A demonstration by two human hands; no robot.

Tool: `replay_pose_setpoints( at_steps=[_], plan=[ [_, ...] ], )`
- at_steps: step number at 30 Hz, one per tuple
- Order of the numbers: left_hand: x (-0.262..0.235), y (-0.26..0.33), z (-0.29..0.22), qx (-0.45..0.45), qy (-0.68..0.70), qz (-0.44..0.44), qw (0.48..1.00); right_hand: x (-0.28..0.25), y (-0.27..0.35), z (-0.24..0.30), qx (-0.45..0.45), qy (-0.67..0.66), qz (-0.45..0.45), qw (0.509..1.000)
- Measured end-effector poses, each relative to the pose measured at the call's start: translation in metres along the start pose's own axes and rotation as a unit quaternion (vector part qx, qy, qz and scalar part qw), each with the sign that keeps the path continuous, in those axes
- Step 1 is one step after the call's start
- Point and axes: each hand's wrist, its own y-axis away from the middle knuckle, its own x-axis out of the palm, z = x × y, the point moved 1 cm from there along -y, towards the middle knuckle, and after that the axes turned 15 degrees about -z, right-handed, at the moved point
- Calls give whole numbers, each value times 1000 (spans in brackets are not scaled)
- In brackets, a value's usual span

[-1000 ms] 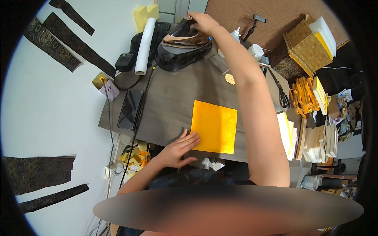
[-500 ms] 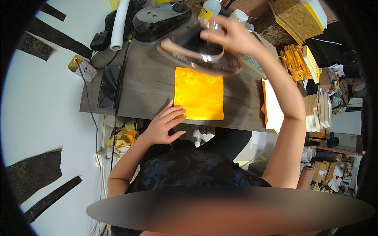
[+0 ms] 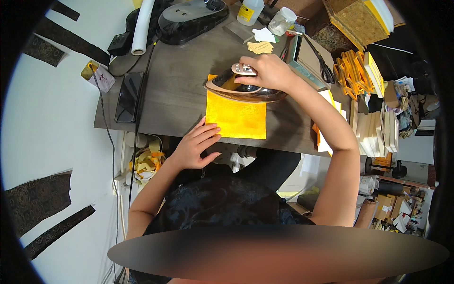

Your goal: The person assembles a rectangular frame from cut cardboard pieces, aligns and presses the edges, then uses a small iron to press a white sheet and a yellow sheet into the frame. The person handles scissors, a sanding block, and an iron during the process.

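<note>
My right hand (image 3: 269, 73) is wrapped round the handle of a dark, shiny clothes iron (image 3: 250, 95) with a copper-coloured rim. The iron lies across the far part of a square yellow patterned cloth (image 3: 236, 122), its pointed end to the left, covering part of the cloth's far edge. At the cloth's near left edge, my left hand (image 3: 195, 146) is open, with its fingertips resting on the cloth and its thumb spread away. The cloth lies flat near the front edge of the dark wooden table (image 3: 165, 99).
A black phone (image 3: 129, 97) and a cable lie at the left. Behind stand a dark iron stand (image 3: 191, 21), a bottle (image 3: 249, 12) and a clear jar (image 3: 283, 21). Black scissors (image 3: 321, 61) lie at the right, near folded yellow-edged pieces (image 3: 350, 71) and white-and-orange sheets (image 3: 326, 123).
My right hand has brought the iron down and toward me, onto the far part of the cloth. My left hand stays at the cloth's near left edge.
</note>
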Motion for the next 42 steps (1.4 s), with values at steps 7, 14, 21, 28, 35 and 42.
replay_pose_setpoints(
  at_steps=[7,14,21,28,35,42],
  plan=[
    [0,2,0,-4,14,-16,1000,6,-9,-7,-9,26,-14,1000],
    [-1,-1,0,-1,17,-19,1000,11,-12,-14,5,37,-52,998],
    [1,2,3,-11,25,-30,999,2,3,-6,15,43,-11,999],
    [0,5,5,-29,54,-64,996,-3,12,10,18,44,10,999],
    [-12,9,0,-38,62,-177,982,-10,20,28,8,3,23,1000],
    [-24,12,1,-48,39,-197,978,-15,31,47,14,-3,51,999]
  ],
)
